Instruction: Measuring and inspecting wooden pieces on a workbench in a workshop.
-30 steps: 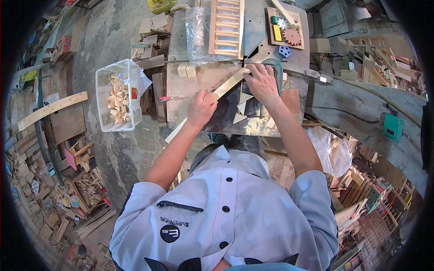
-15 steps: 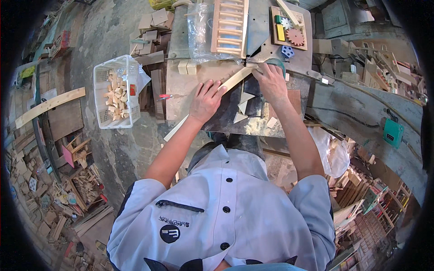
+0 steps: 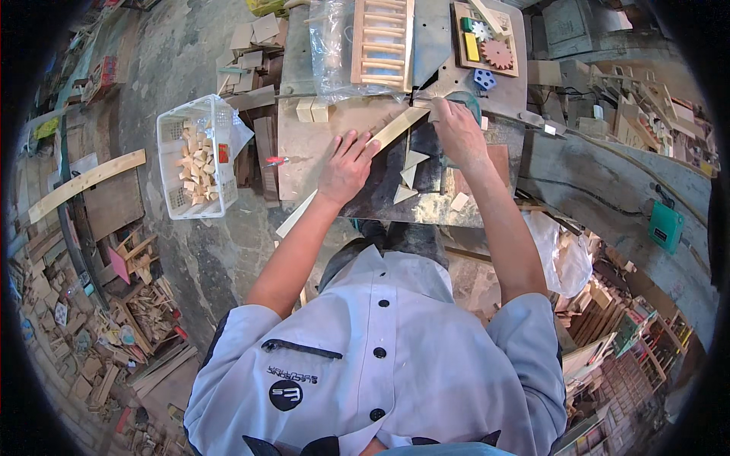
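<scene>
A long pale wooden strip [image 3: 395, 131] lies slantwise over the work table [image 3: 304, 140], its near end sticking out past the front edge. My left hand [image 3: 347, 169] is laid over the strip and grips it, fingers forward. At the strip's far end, beside a dark narrow slot in the table, my right hand [image 3: 460, 135] has its fingers bent and pressed together. What sits between those fingertips is hidden. Several small wooden triangles [image 3: 408, 176] rest on the dark surface between my forearms.
Left of the table stands a white plastic crate [image 3: 165, 163] holding small wood pieces. A red-handled tool [image 3: 277, 160] and two wood blocks [image 3: 312, 110] lie on the table's left. Farther back are a slatted wooden rack [image 3: 384, 42] and a board with toy gears [image 3: 498, 53].
My right fingers have shifted slightly right, and the strip's far end shows more plainly. My left hand stays on the strip with little movement. The whole view has shifted slightly.
</scene>
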{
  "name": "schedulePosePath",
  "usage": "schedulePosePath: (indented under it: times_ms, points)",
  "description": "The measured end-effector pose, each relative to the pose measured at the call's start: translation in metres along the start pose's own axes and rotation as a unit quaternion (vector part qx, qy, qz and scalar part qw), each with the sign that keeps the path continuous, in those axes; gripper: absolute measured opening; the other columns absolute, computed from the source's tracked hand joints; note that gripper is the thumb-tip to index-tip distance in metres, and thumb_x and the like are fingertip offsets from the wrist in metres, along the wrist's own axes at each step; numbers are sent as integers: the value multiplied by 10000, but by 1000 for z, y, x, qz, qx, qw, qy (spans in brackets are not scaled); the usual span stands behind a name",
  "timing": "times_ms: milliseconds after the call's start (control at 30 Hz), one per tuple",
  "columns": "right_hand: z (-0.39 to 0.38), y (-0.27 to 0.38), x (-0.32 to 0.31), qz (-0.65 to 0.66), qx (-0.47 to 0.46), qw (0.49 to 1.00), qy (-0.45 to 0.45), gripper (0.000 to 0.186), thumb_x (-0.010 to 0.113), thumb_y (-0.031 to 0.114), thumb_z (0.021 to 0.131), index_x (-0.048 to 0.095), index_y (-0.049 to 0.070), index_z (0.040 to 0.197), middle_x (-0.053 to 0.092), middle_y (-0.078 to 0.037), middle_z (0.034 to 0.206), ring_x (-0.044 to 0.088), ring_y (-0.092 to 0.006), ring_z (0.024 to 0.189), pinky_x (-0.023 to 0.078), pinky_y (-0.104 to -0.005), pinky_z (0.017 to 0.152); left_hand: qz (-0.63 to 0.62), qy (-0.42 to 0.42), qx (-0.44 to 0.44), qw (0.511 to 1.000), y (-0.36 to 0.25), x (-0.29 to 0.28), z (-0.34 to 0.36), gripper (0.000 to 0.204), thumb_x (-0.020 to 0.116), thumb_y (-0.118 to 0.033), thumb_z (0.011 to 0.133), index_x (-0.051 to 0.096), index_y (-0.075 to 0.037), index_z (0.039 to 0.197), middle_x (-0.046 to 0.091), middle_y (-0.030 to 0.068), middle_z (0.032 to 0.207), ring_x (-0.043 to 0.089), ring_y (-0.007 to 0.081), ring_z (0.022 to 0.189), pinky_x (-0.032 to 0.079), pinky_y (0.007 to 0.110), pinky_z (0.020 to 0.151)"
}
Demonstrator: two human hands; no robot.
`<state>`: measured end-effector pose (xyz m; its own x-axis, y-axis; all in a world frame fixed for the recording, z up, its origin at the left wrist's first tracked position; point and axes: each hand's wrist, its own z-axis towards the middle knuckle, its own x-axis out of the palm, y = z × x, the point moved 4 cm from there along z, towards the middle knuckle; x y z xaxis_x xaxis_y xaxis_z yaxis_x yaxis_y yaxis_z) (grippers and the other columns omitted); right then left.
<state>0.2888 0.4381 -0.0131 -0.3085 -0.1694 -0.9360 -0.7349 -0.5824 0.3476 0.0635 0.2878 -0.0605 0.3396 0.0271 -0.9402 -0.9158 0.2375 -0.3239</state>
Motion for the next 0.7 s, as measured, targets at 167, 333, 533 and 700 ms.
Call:
schedulePosePath:
  times_ms: [167, 333, 533, 700]
  points:
    - [2, -4, -3, 61, 35, 997, 27, 383, 732, 63, 919, 559, 26, 1259, 691, -188, 1142, 658, -391, 1184, 526, -488, 1010, -3, -19, -13, 1000, -1, 2, -1, 497, 730, -164, 942, 656, -165, 1433, 651, 77, 1494, 557, 346, 1424, 398, 535, 1216]
    - [2, -3, -2, 31, 14, 999, 34, 373, 701, 50, 907, 599, 41, 1266, 692, -178, 1168, 661, -387, 1187, 529, -484, 1011, 16, -31, -8, 999, -4, 5, -1, 479, 728, -161, 948, 662, -165, 1422, 665, 82, 1474, 583, 349, 1397, 434, 522, 1194]
    - [-3, -1, 3, -38, -53, 998, -24, 326, 657, 48, 918, 692, 67, 1241, 698, -118, 1220, 664, -342, 1203, 524, -453, 1041, 13, -18, -13, 1000, -4, 4, -1, 541, 755, -144, 924, 645, -160, 1453, 615, 93, 1534, 557, 346, 1434, 429, 512, 1210]
    - [-4, 2, 1, -5, -44, 998, -42, 336, 666, 50, 920, 718, 87, 1250, 703, -106, 1251, 661, -327, 1212, 521, -443, 1054, 34, -60, 3, 998, -8, -5, 4, 458, 744, -165, 935, 685, -182, 1389, 699, 61, 1361, 622, 330, 1316, 479, 526, 1136]
